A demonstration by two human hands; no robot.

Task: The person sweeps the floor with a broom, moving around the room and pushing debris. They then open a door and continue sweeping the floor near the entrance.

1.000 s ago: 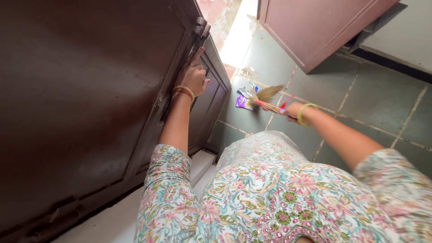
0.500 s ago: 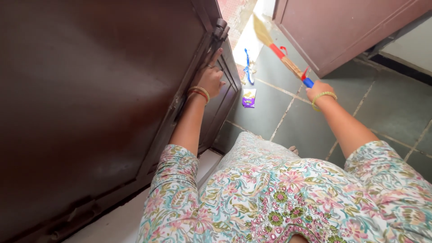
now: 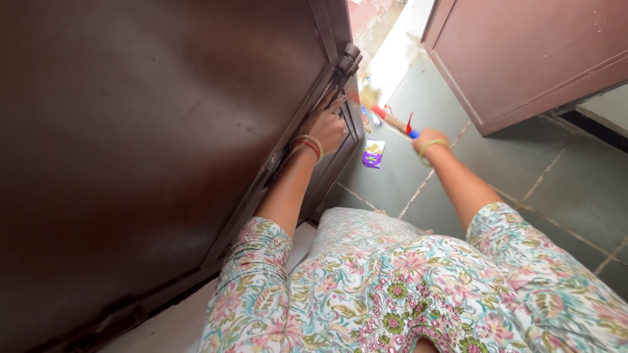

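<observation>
Right hand is gripping the broom by its blue handle end, fingers wrapped closed around it. Half a second ago the broom was swung up high with the bristles toward the bright doorway; now it is coming back down, shorter in view and motion-blurred, bristle end dropping toward the floor just past the hand. A second ago it was down by the litter, so this reads as another sweep stroke starting, pushing rubbish toward the gap.

Left hand is staying pressed against the edge of the brown metal door, fingers curled on the frame just below the latch, same hold as in both earlier frames. It is bracing or holding the door leaf back; palm side is hidden, so how firm the grip is cannot be told.

Purple wrapper is lying on the floor between the two hands, just below the broom, near the door's bottom edge, not yet swept out. Blue bit of litter is sitting just beyond it, partly blurred behind the broom.

Further out, second door leaf is standing open beyond the right hand, leaving a narrow sunlit gap. The left door's lower corner is crowding the wrapper, so the stroke has little room there.
</observation>
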